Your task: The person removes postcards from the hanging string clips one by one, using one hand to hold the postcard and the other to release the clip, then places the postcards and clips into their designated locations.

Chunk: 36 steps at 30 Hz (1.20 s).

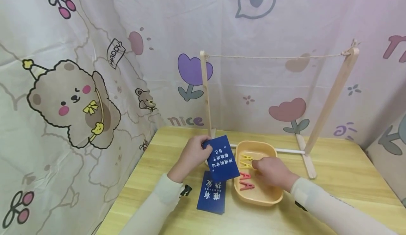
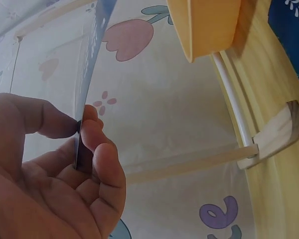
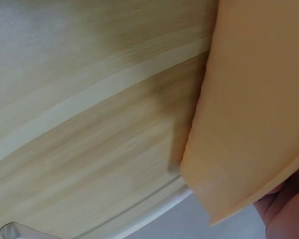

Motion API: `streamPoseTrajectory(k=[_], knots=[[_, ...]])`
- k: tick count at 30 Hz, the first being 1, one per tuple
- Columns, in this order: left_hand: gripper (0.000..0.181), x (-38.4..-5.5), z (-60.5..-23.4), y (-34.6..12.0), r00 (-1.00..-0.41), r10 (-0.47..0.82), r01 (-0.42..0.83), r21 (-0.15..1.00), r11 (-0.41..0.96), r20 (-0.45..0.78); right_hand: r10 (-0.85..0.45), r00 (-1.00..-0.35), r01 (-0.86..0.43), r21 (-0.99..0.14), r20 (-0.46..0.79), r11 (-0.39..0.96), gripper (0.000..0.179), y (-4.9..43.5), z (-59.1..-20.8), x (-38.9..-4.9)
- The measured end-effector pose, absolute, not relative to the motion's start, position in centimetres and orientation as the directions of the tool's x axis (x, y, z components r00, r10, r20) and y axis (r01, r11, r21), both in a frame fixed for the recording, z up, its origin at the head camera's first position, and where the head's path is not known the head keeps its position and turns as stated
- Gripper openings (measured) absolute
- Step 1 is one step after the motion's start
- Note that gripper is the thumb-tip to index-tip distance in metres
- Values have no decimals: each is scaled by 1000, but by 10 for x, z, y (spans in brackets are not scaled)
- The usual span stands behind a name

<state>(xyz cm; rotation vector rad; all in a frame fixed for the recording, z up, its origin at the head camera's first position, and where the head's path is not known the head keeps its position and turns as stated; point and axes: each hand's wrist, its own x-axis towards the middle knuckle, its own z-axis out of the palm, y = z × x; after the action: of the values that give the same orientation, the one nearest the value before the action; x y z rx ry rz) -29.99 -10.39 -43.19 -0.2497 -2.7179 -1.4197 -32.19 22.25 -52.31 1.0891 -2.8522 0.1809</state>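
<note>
My left hand [image 1: 195,152] pinches a dark blue card [image 1: 223,162] with white characters between thumb and fingers. In the left wrist view the card [image 2: 92,64] is edge-on above my palm. Below it, another blue card [image 1: 211,198] lies on the table. My right hand [image 1: 274,173] reaches into an orange plastic basin [image 1: 258,201], its fingertips at the ends of yellow clothespins [image 1: 245,160]; whether they pinch one is hidden. Red clothespins [image 1: 246,185] lie nearer in the basin. The right wrist view shows mostly the basin's outer wall [image 3: 254,99].
Behind the basin stands a wooden frame with a left post [image 1: 206,97], a right post [image 1: 331,103] and a string [image 1: 272,57] tied between them. A white rod [image 1: 290,151] joins the posts low down. Printed cloth [image 1: 247,27] hangs behind the wooden table [image 1: 342,192].
</note>
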Motion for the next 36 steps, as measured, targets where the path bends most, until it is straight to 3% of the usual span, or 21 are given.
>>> streamPoseTrajectory(k=[5,10,18,24,36], knots=[[24,-298,-434,-107,-987,126,156,799,581,101,-667,-732,-677,-31,137,736,13,221,-524,-322],[20,-299,-440,-112,-985,167,149,760,633,54,-614,-775,-627,-61,147,777,20,221,-510,-316],[32,-300,-449,-116,-974,219,116,707,697,-55,-522,-764,-601,-122,379,790,32,241,-480,-298],[27,-306,-471,-112,-957,278,147,682,716,-86,-401,-723,-589,-198,562,784,25,255,-474,-277],[32,-306,-511,-114,-930,339,183,619,763,-143,-265,-724,-560,-319,636,764,18,263,-479,-241]])
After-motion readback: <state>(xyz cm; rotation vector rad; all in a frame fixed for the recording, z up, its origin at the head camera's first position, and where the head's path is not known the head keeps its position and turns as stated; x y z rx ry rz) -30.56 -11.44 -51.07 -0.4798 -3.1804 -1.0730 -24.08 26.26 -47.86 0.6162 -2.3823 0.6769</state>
